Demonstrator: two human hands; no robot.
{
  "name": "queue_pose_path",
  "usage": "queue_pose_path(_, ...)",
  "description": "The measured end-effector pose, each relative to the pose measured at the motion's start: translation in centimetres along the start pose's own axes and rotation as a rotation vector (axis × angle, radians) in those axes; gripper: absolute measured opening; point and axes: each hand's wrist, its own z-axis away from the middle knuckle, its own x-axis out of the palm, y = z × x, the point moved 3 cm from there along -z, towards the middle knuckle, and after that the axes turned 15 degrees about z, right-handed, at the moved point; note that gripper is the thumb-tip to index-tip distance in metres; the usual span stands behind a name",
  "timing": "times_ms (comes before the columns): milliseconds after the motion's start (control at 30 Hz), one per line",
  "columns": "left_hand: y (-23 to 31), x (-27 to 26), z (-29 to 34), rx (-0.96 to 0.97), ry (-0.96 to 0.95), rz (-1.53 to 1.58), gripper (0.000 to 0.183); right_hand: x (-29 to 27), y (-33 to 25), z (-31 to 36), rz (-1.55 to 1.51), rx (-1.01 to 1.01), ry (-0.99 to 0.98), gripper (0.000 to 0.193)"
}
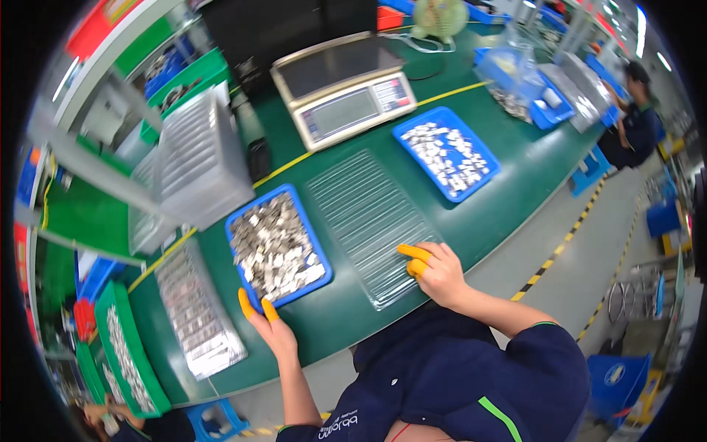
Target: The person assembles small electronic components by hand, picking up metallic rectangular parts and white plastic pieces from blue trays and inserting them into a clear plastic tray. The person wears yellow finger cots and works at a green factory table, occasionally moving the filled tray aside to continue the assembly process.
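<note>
A blue tray (325, 278) piled with small silvery metal pieces (276, 239) lies left of centre on the green table. My left hand (278, 333), with yellow finger covers, is at its near edge; two fingertips are spread apart at the rim, and nothing shows between them. To the right lies a clear ribbed plastic tray (368, 214) with long narrow slots; I see no pieces in it. Over its near right part is my right hand (439, 275), fingers curled and yellow-tipped. Whatever those fingers hold, if anything, is hidden.
Farther right sits a second blue tray (487, 177) of small white pieces. Behind stands a weighing scale (346, 110). Stacked clear trays (199, 162), a filled clear tray (202, 313) and a green bin (147, 401) are leftward. Another person (637, 125) works at far right.
</note>
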Motion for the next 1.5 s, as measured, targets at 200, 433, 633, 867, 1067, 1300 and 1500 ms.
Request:
queue_pose_path(200,-0.1,1.8,-0.2,0.060,0.023,-0.176,0.054,1.4,2.6,-0.6,-0.027,0.085,-0.169,0.019)
queue_pose_path(433,0.6,4.0,1.1,0.135,0.045,-0.306,0.057,0.4,4.6,-1.3,-0.146,-0.076,-0.381,0.029)
queue_pose_path(633,2.5,5.8,1.9,0.097,0.044,-0.304,0.059,1.1,6.1,-1.1,-0.216,-0.184,-0.450,0.030)
queue_pose_path(867,7.6,10.9,3.9,0.662,-0.343,-0.412,0.051,-1.5,9.4,-5.2,-0.455,-0.247,-0.441,0.023)
queue_pose_path(1067,8.5,19.0,3.5,0.668,-1.090,-0.375,0.051,-11.4,10.1,-14.2,-0.902,-0.058,0.198,0.023)
queue_pose_path(1300,7.2,19.8,2.1,0.575,-1.016,-0.268,0.052,-16.1,14.5,-13.9,-1.197,-0.277,0.373,0.064)
queue_pose_path(1500,6.5,19.8,1.3,0.501,-1.002,-0.273,0.057,-12.5,15.6,-14.1,-1.097,-0.239,0.425,0.069)
